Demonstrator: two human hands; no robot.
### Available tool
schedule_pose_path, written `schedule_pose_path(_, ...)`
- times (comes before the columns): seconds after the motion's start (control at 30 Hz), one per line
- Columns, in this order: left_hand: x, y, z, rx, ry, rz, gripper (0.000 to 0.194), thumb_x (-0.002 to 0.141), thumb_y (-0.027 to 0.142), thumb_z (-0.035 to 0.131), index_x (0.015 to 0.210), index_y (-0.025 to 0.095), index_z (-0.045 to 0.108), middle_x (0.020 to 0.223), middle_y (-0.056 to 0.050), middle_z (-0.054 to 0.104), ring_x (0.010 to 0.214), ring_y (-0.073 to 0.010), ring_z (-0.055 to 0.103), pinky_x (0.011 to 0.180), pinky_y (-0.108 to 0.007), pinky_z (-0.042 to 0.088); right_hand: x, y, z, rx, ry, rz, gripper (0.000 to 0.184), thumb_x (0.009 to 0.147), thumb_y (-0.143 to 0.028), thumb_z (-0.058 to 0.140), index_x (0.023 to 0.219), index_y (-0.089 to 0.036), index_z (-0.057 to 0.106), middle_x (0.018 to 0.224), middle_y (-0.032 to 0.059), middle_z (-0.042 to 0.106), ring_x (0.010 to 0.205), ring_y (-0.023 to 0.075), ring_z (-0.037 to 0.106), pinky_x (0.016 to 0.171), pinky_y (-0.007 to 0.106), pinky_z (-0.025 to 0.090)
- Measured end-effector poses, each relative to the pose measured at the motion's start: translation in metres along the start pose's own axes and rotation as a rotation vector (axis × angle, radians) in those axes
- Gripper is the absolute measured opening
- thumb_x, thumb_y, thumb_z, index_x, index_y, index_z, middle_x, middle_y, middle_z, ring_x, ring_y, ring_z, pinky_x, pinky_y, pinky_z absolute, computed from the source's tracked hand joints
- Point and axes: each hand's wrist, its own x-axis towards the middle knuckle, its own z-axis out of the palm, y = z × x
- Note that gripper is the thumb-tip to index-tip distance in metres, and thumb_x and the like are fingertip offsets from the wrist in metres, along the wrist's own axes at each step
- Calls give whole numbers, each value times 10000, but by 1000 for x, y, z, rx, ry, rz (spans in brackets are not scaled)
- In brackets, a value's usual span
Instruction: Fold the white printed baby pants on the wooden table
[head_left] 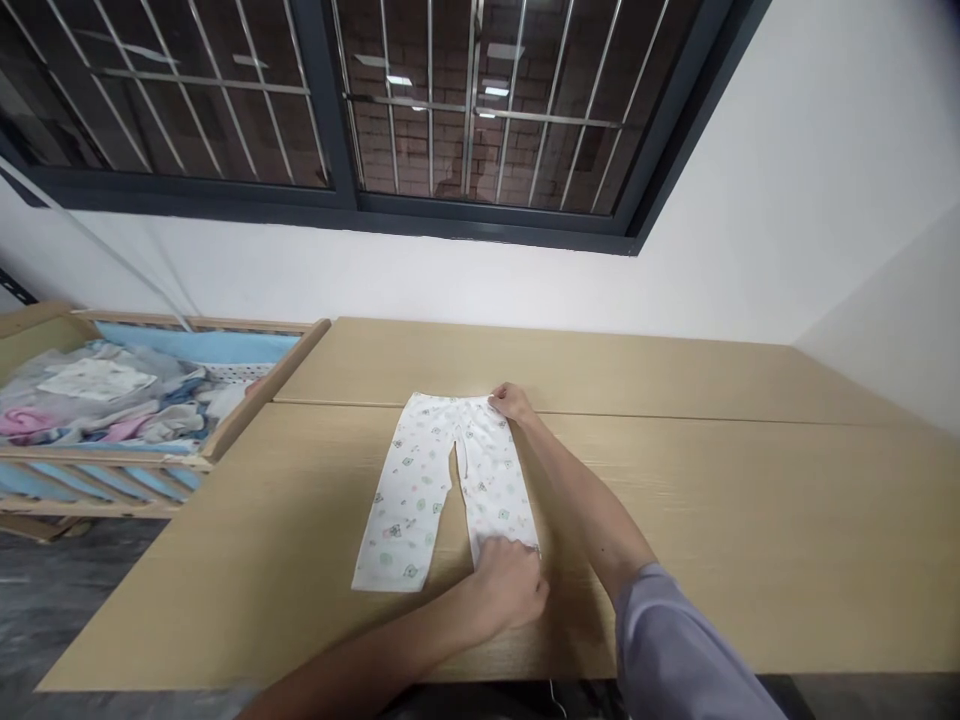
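A small pair of white trousers [409,490] with a green and grey print lies spread flat on the wooden table [712,520], waistband away from me and legs toward me. My right hand [511,401] pinches the right corner of the waistband. Across the front, my left hand [510,582] is closed on the hem of the right-hand trouser leg, covering that hem. The left-hand leg lies loose, its hem in view.
To the left stands a wooden cot [262,400] with a blue lining, holding a heap of clothes [127,395]. Behind the table are a white wall [465,285] and a barred window [487,120]. A seam runs across the tabletop near the waistband.
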Motion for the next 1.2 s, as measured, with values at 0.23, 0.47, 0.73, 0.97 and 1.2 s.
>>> schedule_pose_path(0.23, -34, -7, -42, 79, 154, -65, 339, 920, 380, 446, 723, 225, 675, 733, -116, 694, 727, -266, 664, 653, -403, 443, -3, -23, -7, 24, 17, -54, 155, 784, -219, 682, 918, -202, 607, 878, 19, 708, 788, 152, 625, 731, 245, 434)
schedule_pose_path(0.47, -93, -18, -88, -217, 250, -227, 352, 919, 320, 415, 598, 222, 525, 631, -26, 677, 627, -181, 613, 641, -318, 382, 1, -68, 7, 65, 2, -147, 270, 750, -214, 688, 997, -216, 578, 792, -8, 670, 742, 153, 604, 662, 239, 417)
schedule_pose_path(0.73, -142, -57, -80, -174, 362, -428, 357, 927, 309, 436, 589, 218, 509, 654, -37, 681, 658, -182, 617, 622, -294, 344, -7, -118, 71, 84, -7, -197, 262, 766, -208, 626, 1023, -204, 574, 852, 9, 670, 782, 158, 606, 702, 246, 440)
schedule_pose_path(0.97, -159, -87, -71, -87, 362, -600, 349, 950, 252, 430, 629, 189, 553, 717, -57, 699, 689, -170, 630, 641, -278, 324, -15, -136, 117, 33, -25, -168, 219, 764, -155, 609, 968, -219, 563, 874, 9, 669, 809, 171, 619, 708, 250, 441)
schedule_pose_path(1.2, -164, -95, -64, 28, 351, -610, 342, 960, 258, 419, 710, 182, 640, 783, -72, 719, 785, -203, 660, 654, -303, 303, -14, -140, 124, -29, -36, -151, 203, 769, -156, 624, 955, -217, 570, 927, 35, 680, 858, 196, 627, 765, 281, 449)
